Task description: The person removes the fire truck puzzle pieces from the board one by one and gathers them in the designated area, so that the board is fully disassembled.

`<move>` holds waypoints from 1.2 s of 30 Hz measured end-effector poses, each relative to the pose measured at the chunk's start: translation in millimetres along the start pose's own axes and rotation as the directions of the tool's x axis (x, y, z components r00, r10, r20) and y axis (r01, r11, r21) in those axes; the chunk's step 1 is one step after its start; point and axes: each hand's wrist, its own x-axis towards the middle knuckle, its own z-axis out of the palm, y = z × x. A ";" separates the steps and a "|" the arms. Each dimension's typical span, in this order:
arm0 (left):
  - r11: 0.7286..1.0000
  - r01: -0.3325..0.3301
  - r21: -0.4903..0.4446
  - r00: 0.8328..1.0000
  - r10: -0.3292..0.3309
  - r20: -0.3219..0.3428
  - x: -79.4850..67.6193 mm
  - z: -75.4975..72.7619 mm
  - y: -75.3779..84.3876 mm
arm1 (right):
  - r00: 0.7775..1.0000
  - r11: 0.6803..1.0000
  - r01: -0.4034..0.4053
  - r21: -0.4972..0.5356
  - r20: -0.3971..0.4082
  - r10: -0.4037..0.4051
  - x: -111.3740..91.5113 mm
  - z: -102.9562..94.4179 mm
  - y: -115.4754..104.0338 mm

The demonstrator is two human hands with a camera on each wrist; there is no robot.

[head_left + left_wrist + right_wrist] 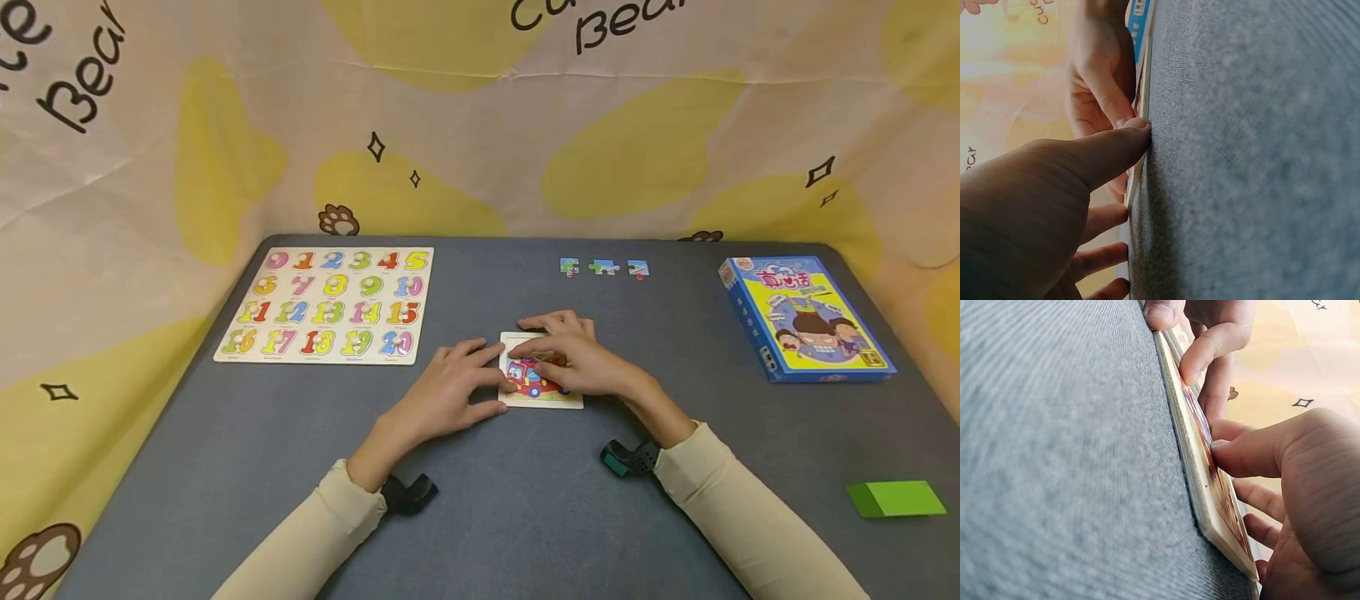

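A small wooden jigsaw board [542,402] with a red vehicle picture lies flat on the table, in front of both hands. My left hand [447,393] steadies its left side: the thumb touches the near left corner and a finger rests on the picture. From above, my right hand [592,364] reaches over the board, with thumb and index finger touching the picture's upper part. In the right wrist view, the right thumb [1244,453] presses on the board's printed face [1210,459]. Those fingers hide part of the picture, so a loose piece under them cannot be made out.
Three jigsaw pieces [603,267] lie in a row at the back. A number board [341,357] is at the left. To the right are a blue and yellow box [813,321] and a green block [900,499]. A patterned cloth [480,125] hangs behind the table.
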 end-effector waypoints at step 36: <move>1.000 -0.008 0.016 1.000 0.008 0.006 -0.1 -1.2 -0.5 | 0.998 0.998 0.034 -0.052 -0.047 -0.036 3.0 5.5 -5.9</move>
